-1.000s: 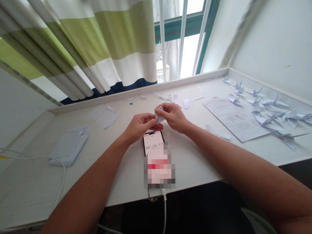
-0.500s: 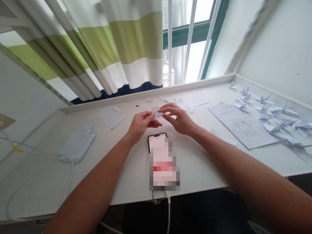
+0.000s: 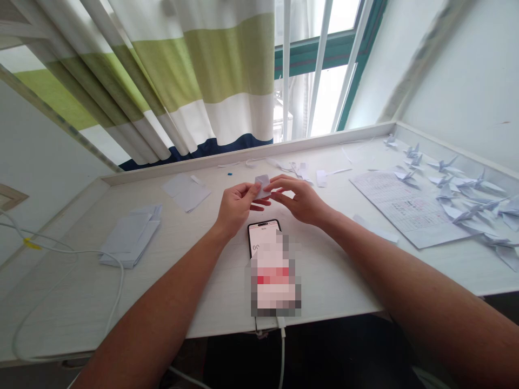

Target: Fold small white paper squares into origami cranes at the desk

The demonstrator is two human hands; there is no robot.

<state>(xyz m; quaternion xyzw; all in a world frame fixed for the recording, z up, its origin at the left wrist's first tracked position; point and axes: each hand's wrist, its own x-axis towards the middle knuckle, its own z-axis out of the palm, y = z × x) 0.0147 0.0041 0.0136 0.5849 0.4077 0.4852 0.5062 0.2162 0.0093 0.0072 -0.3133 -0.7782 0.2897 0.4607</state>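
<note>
A small folded piece of white paper (image 3: 262, 185) is held up between my two hands, above the desk and beyond the phone. My left hand (image 3: 239, 202) pinches its left side between thumb and fingers. On the right side, the thumb and fingertips of my right hand (image 3: 295, 199) grip the paper's edge. Part of the paper is covered by the fingers. Just below the hands lies a phone (image 3: 264, 232), its screen mostly blurred out.
Several folded paper cranes (image 3: 441, 165) stand at the right around a written sheet (image 3: 389, 200). A stack of folded paper (image 3: 130, 237) and a loose sheet (image 3: 186, 192) lie left. Paper scraps (image 3: 321, 178) are at the back; a white cable (image 3: 117, 286) loops at the left.
The folded paper has turned slightly and shows a flatter face. My right fingers have closed in on its right edge. The whole view has shifted a little.
</note>
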